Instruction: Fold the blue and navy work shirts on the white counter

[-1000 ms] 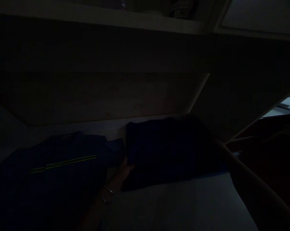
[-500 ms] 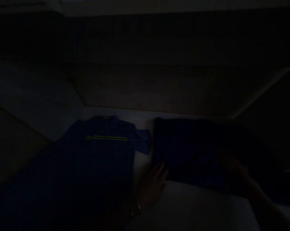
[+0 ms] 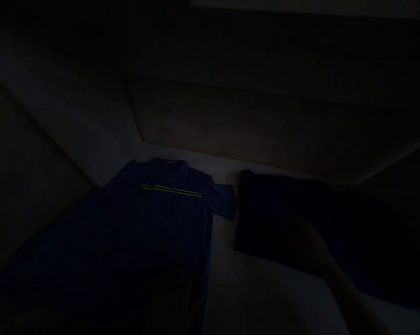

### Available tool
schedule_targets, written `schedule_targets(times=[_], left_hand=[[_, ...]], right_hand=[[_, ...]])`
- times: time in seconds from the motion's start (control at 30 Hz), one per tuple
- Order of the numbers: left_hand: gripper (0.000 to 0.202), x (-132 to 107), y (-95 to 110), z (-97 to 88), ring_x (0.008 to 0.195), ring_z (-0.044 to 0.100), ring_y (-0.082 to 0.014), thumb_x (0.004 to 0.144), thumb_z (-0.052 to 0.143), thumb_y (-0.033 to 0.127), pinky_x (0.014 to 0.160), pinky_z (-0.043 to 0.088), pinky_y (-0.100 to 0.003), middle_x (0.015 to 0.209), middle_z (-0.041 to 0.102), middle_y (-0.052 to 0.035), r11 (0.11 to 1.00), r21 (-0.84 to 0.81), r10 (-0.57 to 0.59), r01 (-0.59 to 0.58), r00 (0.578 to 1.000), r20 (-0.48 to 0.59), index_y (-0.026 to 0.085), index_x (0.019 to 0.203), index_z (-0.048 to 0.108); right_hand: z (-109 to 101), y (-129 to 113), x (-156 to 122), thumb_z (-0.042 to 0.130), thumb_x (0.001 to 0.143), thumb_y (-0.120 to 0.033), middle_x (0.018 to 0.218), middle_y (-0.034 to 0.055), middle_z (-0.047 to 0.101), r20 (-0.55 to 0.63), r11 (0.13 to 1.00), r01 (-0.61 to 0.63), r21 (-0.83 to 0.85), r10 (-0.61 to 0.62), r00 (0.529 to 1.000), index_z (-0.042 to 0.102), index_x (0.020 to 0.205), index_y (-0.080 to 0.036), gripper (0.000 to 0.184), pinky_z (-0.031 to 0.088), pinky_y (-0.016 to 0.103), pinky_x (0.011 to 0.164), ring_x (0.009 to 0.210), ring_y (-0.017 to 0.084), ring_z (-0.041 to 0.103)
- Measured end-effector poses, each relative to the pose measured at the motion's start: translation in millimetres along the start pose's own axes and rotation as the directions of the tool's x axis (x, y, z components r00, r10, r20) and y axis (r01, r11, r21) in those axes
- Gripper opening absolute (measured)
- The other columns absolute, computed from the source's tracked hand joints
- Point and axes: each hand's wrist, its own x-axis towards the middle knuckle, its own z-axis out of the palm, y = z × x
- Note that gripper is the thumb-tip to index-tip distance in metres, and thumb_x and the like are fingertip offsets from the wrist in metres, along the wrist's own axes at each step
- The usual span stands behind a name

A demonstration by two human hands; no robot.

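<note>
The light is very dim. A blue shirt (image 3: pixel 168 218) with yellow-green chest stripes lies spread out on the left, its collar at the far end and one short sleeve out to the right. Beside it, on the right, a dark blue garment (image 3: pixel 265 200) lies flat; its kind is lost in shadow. My right hand (image 3: pixel 309 239) is over this dark garment, its fingers smeared and too dark to read. Low over the shirt, my left hand (image 3: pixel 176 291) shows only as a faint shape with no fingers visible.
Both garments rest on a pale surface (image 3: pixel 227 270). A brownish panel (image 3: pixel 223 125) rises behind them, and a pale slanted side (image 3: pixel 101 135) stands at the left. Dark shadow covers the right side.
My left hand has left the dark garment's near corner and moved left over the shirt. My right hand has shifted left across the dark garment. The view has tilted and turned slightly.
</note>
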Motion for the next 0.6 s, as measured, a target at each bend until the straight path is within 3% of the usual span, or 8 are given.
schedule_targets(times=[0.1, 0.17, 0.23, 0.37, 0.5, 0.6], left_hand=[[0.042, -1.9, -0.6, -0.1, 0.121, 0.057, -0.0352, 0.091, 0.043, 0.031, 0.101, 0.046, -0.056, 0.134, 0.061, -0.0161, 0.998, -0.025, 0.066, -0.064, 0.995, 0.076, 0.023, 0.126, 0.065], [0.043, -2.5, 4.9, -1.6, 0.122, 0.057, -0.0329, 0.09, 0.041, 0.022, 0.102, 0.045, -0.055, 0.134, 0.06, -0.0147, 0.988, -0.034, 0.156, -0.153, 0.979, 0.133, 0.024, 0.128, 0.062], [0.044, -4.1, 10.2, -2.1, 0.121, 0.058, -0.0304, 0.089, 0.041, 0.017, 0.102, 0.045, -0.052, 0.132, 0.062, -0.0138, 0.977, -0.039, 0.213, -0.209, 0.968, 0.131, 0.025, 0.127, 0.062], [0.042, -9.4, 14.9, 0.5, 0.114, 0.061, -0.0292, 0.091, 0.038, 0.013, 0.098, 0.048, -0.05, 0.124, 0.066, -0.0129, 0.99, -0.008, 0.14, -0.14, 0.986, 0.089, 0.023, 0.121, 0.065], [0.039, -10.7, 19.1, 0.3, 0.111, 0.063, -0.0308, 0.093, 0.039, 0.019, 0.095, 0.05, -0.05, 0.126, 0.064, -0.0153, 0.994, -0.036, 0.104, -0.101, 0.988, 0.116, 0.02, 0.124, 0.063], [0.034, -8.5, 31.1, -4.3, 0.104, 0.066, -0.0287, 0.095, 0.04, 0.027, 0.089, 0.053, -0.046, 0.12, 0.067, -0.0126, 0.969, -0.124, 0.234, -0.212, 0.952, 0.195, 0.023, 0.119, 0.064]], right_hand=[[26.8, -76.4, 11.4, 0.042, 0.093, -0.053, 0.129, 0.0097, 0.064, 0.253, 0.984, 0.158, 0.084, -0.174, 0.952, 0.04, 0.146, -0.026, 0.06, 0.053, 0.034, 0.088, 0.107, 0.025, 0.066], [47.3, -111.9, 25.2, 0.042, 0.095, -0.048, 0.117, 0.0109, 0.07, 0.33, 0.97, 0.238, -0.054, -0.208, 0.921, 0.036, 0.149, -0.025, 0.058, 0.053, 0.033, 0.083, 0.097, 0.025, 0.07], [64.9, -133.3, 39.3, 0.043, 0.096, -0.039, 0.106, 0.0122, 0.073, 0.342, 0.936, 0.275, -0.218, -0.191, 0.92, 0.042, 0.145, -0.026, 0.051, 0.052, 0.035, 0.08, 0.093, 0.026, 0.07], [80.8, -145.4, 60.5, 0.047, 0.092, -0.023, 0.102, 0.0134, 0.073, 0.285, 0.937, 0.246, -0.25, -0.172, 0.943, 0.054, 0.135, -0.026, 0.043, 0.051, 0.036, 0.078, 0.093, 0.028, 0.07], [74.1, -141.8, 77.5, 0.035, 0.096, -0.02, 0.117, 0.0145, 0.068, 0.163, 0.97, 0.187, -0.152, -0.162, 0.973, 0.057, 0.127, -0.018, 0.038, 0.05, 0.03, 0.081, 0.099, 0.023, 0.068], [58.7, -136.9, 84.0, 0.025, 0.099, -0.031, 0.112, 0.0111, 0.068, -0.015, 0.979, 0.091, 0.183, -0.089, 0.996, 0.058, 0.12, -0.019, 0.041, 0.052, 0.028, 0.076, 0.092, 0.019, 0.068]])
